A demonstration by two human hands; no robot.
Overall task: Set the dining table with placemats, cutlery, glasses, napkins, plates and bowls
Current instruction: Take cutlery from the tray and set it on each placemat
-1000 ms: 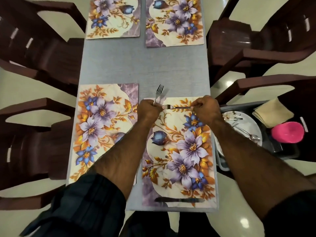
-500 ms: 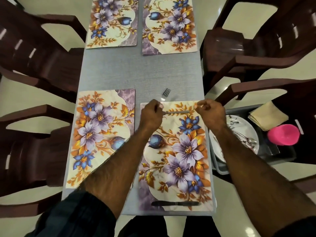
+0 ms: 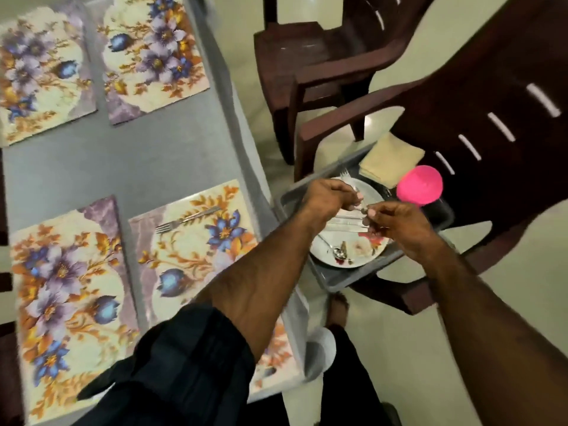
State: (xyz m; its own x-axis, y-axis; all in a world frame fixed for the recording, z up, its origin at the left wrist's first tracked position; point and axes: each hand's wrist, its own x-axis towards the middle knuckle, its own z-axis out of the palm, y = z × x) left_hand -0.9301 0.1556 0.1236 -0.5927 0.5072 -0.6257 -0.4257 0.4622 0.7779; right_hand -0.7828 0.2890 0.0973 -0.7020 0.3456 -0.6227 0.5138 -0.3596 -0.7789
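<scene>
placemats (image 3: 70, 290) with a purple and orange flower print already lie on the grey table (image 3: 153, 158), four in view: two at the far end and two near the person. on the near right placemat (image 3: 196, 250) a single fork (image 3: 187, 217) lies across the far edge, tines toward the left; the placemat to its left shows no cutlery.

moving right, both hands are off the table and over a grey tub (image 3: 335, 281) that sits on a dark brown chair (image 3: 491, 149) beside the table. the left hand (image 3: 330, 196) has its fingers curled and seems to pinch the end of a thin piece of cutlery (image 3: 359, 207); the right hand (image 3: 396, 224) pinches at the same spot from the other side. motion blur hides which piece it is, and i cannot tell whether each hand holds its own.

under the hands, a white flowered plate (image 3: 362, 250) in the tub carries more loose cutlery, with a spoon (image 3: 333, 249) near its front. further right are folded beige napkins (image 3: 390, 159) and a pink cup (image 3: 419, 186).

the step in hand looks like fetching the next cutlery. the next move calls for separating one piece cleanly from the pile, then carrying it back left to a placemat.
</scene>
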